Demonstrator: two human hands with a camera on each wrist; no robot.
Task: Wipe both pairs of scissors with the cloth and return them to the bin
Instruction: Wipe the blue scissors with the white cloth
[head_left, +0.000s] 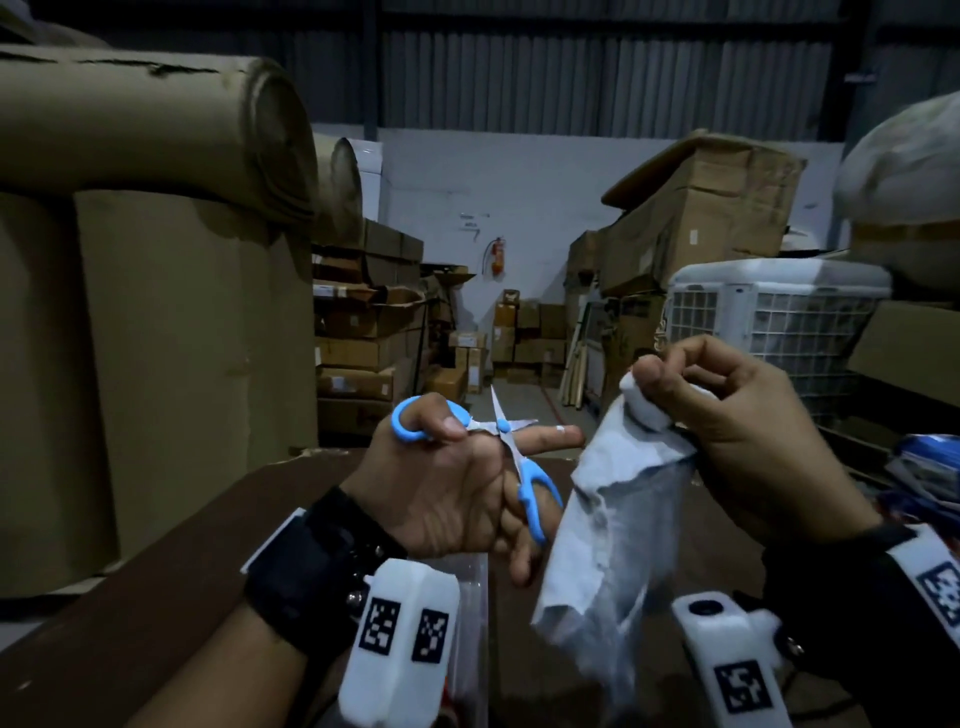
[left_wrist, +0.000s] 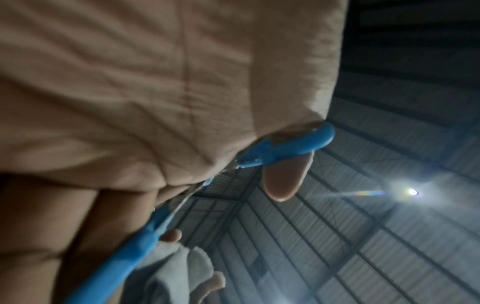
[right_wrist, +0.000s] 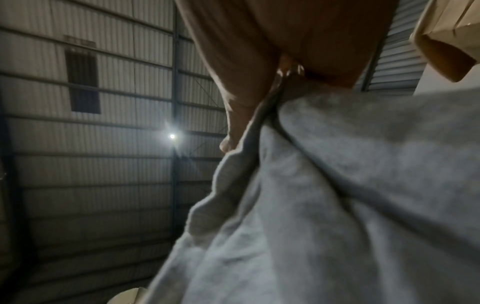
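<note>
Crowding brown table (head_left: 156, 597): stacked cartons (head_left: 363, 358).

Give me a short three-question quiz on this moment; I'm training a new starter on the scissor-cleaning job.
1. True or false: the scissors are held with their blades spread open.
2. Which of the hands holds the grey cloth? A) left hand B) right hand C) both
3. Fill in: the scissor handles are coloured ____.

Key: 1 true; 2 B; 3 blue. The left thumb passes through one handle loop, and the cloth hangs from the right hand, not yet touching the blades.
</note>
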